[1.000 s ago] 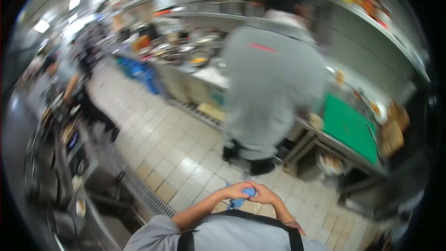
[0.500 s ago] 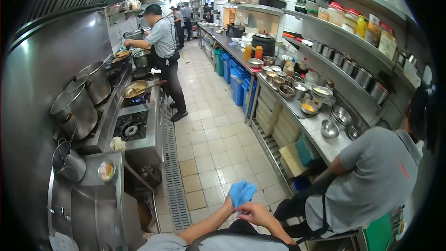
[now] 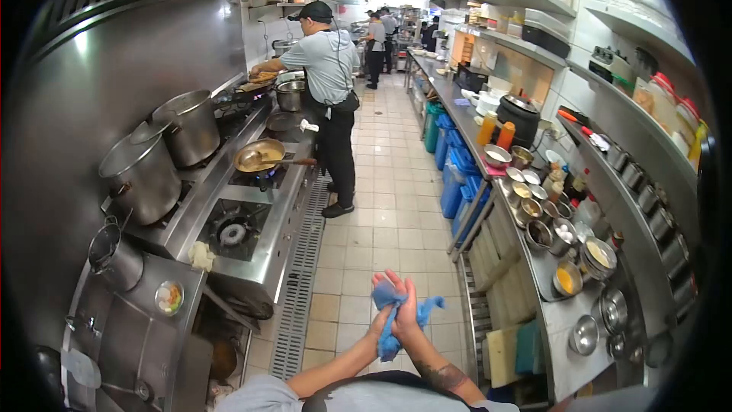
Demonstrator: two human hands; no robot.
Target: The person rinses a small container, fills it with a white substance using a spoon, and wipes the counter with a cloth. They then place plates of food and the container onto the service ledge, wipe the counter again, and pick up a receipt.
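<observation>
A crumpled blue cloth (image 3: 387, 295) is pressed between my two hands, held out low in front of my body over the tiled floor. My left hand (image 3: 378, 326) grips it from the left side, and the cloth hides part of its fingers. On the other side my right hand (image 3: 408, 311) bears against the cloth, its fingers pointing up and away from me. Loose ends of the cloth hang below and stick out to the right.
Along the left run a steel sink (image 3: 130, 336), a gas burner (image 3: 232, 233), a frying pan (image 3: 259, 156) and large stockpots (image 3: 139, 175). A co-worker (image 3: 326, 69) stands at the stove. The right counter (image 3: 568, 351) carries several metal bowls (image 3: 584, 335); blue bins (image 3: 454, 183) stand below.
My hands have come together around the blue cloth, my right hand now against it. The view has swung right, and the seated person at the right has left the view.
</observation>
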